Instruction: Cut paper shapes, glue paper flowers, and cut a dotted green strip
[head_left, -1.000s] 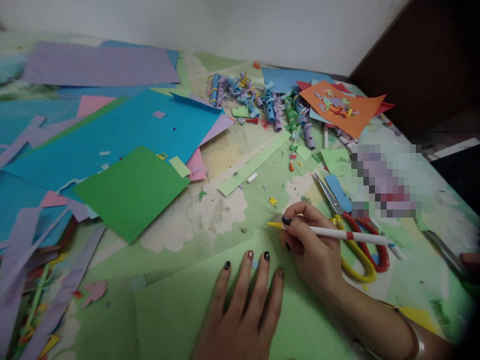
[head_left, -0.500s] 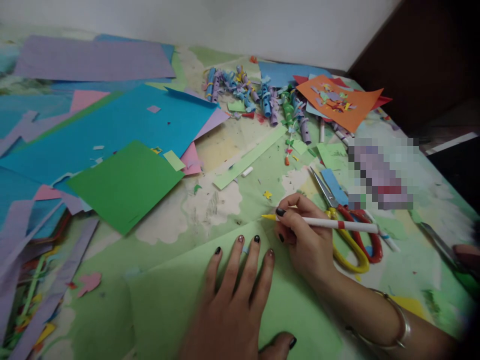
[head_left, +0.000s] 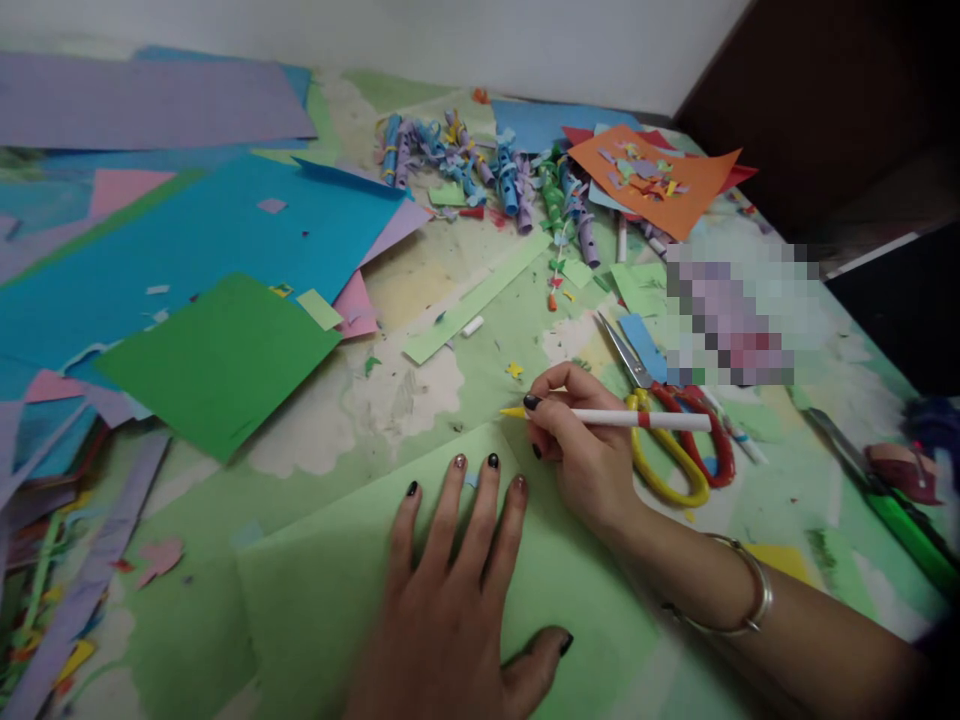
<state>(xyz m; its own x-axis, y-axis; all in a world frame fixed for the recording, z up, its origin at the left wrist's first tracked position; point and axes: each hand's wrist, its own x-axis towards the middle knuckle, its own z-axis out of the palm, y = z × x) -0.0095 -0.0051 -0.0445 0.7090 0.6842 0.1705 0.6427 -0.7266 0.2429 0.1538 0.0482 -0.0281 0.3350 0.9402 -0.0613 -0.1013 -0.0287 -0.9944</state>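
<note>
My left hand (head_left: 457, 590) lies flat with spread fingers on a light green sheet of paper (head_left: 322, 570). A small blue scrap shows between its fingertips. Just beyond the sheet's upper right corner, my right hand (head_left: 581, 450) pinches a white marker (head_left: 630, 418) with a yellow tip and a red band. The marker is held nearly level, its tip pointing left. Right of that hand rest scissors with a yellow and a red handle loop (head_left: 667, 450), their blades lying slightly apart. A tiny yellow paper cutout (head_left: 514, 370) lies above the marker tip.
Blue (head_left: 187, 230), green (head_left: 225, 365) and purple sheets (head_left: 150, 105) cover the left side. Curled paper tubes (head_left: 510, 185) stand at the back near an orange sheet (head_left: 652, 180) with scraps on it. A green-handled cutter (head_left: 892, 510) and part of another person's hand (head_left: 904, 470) are at the right.
The whole view has shifted, so the table's things appear farther left and higher. My left hand stays flat on the sheet, and my right hand still holds the marker. More of the other person's hand shows.
</note>
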